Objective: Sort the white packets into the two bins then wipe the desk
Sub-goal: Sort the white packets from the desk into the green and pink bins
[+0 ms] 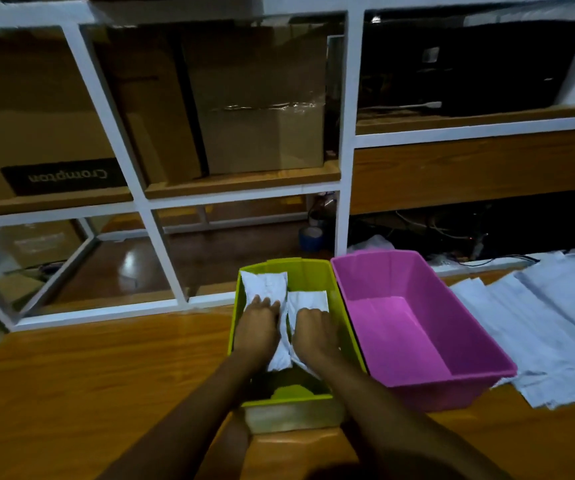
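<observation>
Sorting looks barely begun: in the green bin the left hand presses flat on one white packet, the right hand on a second packet, grip unclear, while right of that bin the pink bin holds nothing and the pile waits on the unwiped table.

Head-worn view, forward and down

One green bin, one pink bin, two white packets inside the green; two hands

Ahead of me, a white-framed shelf holds cardboard boxes, 1 marked Crompton; a blue tape roll sits below.
</observation>
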Demonstrator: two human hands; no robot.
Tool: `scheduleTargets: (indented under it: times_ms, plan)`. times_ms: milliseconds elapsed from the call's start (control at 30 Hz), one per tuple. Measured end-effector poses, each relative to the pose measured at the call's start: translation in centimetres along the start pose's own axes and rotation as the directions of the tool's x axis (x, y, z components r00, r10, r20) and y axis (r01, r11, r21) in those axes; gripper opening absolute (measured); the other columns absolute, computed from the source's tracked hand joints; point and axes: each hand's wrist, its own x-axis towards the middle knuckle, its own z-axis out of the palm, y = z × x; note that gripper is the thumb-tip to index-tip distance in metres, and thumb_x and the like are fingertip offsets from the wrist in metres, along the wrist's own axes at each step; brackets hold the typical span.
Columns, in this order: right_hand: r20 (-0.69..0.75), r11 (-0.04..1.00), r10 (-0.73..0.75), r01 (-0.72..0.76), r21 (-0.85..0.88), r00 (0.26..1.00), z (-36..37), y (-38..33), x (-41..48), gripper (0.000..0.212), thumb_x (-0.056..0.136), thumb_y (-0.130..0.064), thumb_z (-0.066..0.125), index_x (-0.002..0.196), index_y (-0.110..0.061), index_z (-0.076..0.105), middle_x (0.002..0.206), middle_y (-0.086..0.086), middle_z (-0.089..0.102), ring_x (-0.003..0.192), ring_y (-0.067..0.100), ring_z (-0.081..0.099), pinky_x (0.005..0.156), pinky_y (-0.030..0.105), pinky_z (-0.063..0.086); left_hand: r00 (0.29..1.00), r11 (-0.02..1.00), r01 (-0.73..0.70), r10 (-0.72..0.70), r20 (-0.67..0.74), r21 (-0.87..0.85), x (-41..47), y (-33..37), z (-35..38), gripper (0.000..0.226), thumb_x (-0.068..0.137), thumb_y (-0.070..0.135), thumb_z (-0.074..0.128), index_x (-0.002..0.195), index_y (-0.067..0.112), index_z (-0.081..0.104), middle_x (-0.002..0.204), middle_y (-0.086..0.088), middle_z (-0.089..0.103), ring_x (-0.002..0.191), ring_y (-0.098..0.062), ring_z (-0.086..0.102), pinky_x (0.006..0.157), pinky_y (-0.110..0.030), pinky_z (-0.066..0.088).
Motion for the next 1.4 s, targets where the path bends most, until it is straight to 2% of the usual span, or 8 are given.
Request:
scheduleTargets:
  times_ms: [100,233,367,500,733,1100,1267,1400]
  plan:
    - [0.14,0.996,-0.034,0.045,-0.079,0.99,2.6,0.7,1.7,0.021,0.093,-0.012,0.045,0.107,-0.008,0.061,0.116,0.015,0.063,0.111,0.033,0.056,0.088,0.034,0.043,0.961,0.994,-0.032,0.002,0.276,0.104,0.9,0.1,1.8,0.043,0.096,0.016,0.039,0.138,0.005,0.042,0.14,-0.018,0.046,0.133,-0.035,0.037,0.11,-0.04,0.031]
    - [0.36,0.997,-0.027,0.05,-0.056,0.932,3.8,1.6,3.7,0.03,0.088,-0.017,0.051,0.113,-0.002,0.056,0.123,0.023,0.058,0.114,0.039,0.054,0.091,0.039,0.044,0.757,0.982,-0.098,-0.031,0.652,0.16,1.9,0.6,1.5,0.067,0.099,0.023,0.05,0.147,-0.009,0.015,0.154,-0.029,0.017,0.143,-0.039,0.022,0.114,-0.041,0.018]
    - [0.609,0.941,-0.007,0.211,-0.264,0.793,4.7,2.5,5.3,0.077,0.089,-0.025,0.059,0.148,-0.002,0.016,0.156,0.027,0.011,0.143,0.042,0.017,0.114,0.046,0.028,0.695,0.976,-0.081,-0.088,0.714,0.2,3.9,-0.5,2.1,0.111,0.079,0.042,0.076,0.15,-0.004,0.005,0.158,-0.026,0.007,0.146,-0.033,0.019,0.117,-0.039,0.024]
    - [0.705,0.888,0.11,0.25,-0.387,0.701,5.8,3.5,5.1,0.133,0.07,-0.027,0.085,0.148,-0.009,-0.021,0.155,0.021,-0.025,0.146,0.039,-0.013,0.116,0.053,0.015,0.74,0.973,-0.025,-0.136,0.658,0.23,3.0,-0.6,2.9,0.064,0.105,0.031,0.033,0.152,0.006,-0.001,0.161,-0.017,0.0,0.148,-0.032,0.009,0.118,-0.041,0.011]
    - [0.652,0.896,0.101,0.216,-0.388,0.751,8.8,4.5,4.7,0.135,0.068,-0.022,0.086,0.149,-0.012,-0.021,0.154,0.022,-0.028,0.144,0.041,-0.017,0.115,0.056,0.013,0.797,0.951,-0.103,-0.097,0.596,0.292,2.0,-1.8,6.6,0.083,0.098,0.044,0.043,0.152,0.003,-0.004,0.158,-0.026,-0.007,0.147,-0.041,0.003,0.117,-0.056,0.011]
    - [0.567,0.938,-0.01,0.204,-0.28,0.824,5.4,3.4,4.9,0.121,0.075,-0.014,0.081,0.149,-0.002,-0.014,0.157,0.026,-0.013,0.147,0.04,-0.003,0.117,0.049,0.016,0.842,0.999,0.038,-0.045,0.538,0.024,2.1,-0.9,3.3,0.05,0.104,0.021,0.028,0.151,0.006,0.019,0.161,-0.012,0.009,0.149,-0.031,0.007,0.12,-0.05,0.01]
    - [0.236,0.981,-0.196,0.193,0.033,0.952,0.0,2.2,2.6,0.097,0.085,-0.022,0.071,0.151,0.0,0.003,0.16,0.018,0.008,0.147,0.028,0.015,0.116,0.037,0.025,0.87,0.987,0.014,-0.092,0.485,0.161,1.9,0.3,-0.7,0.059,0.095,0.03,0.053,0.142,0.0,0.034,0.152,-0.023,0.027,0.143,-0.038,0.022,0.112,-0.051,0.03]
    - [-0.106,0.955,-0.221,0.237,0.177,0.969,-4.1,3.4,-2.4,0.073,0.093,-0.028,0.059,0.151,-0.01,0.019,0.16,0.007,0.018,0.146,0.019,0.021,0.114,0.03,0.025,0.997,0.999,-0.032,0.029,0.074,0.041,-2.5,2.3,-4.6,0.064,0.097,0.038,0.048,0.15,0.01,0.025,0.16,-0.017,0.012,0.148,-0.032,0.01,0.117,-0.045,0.024]
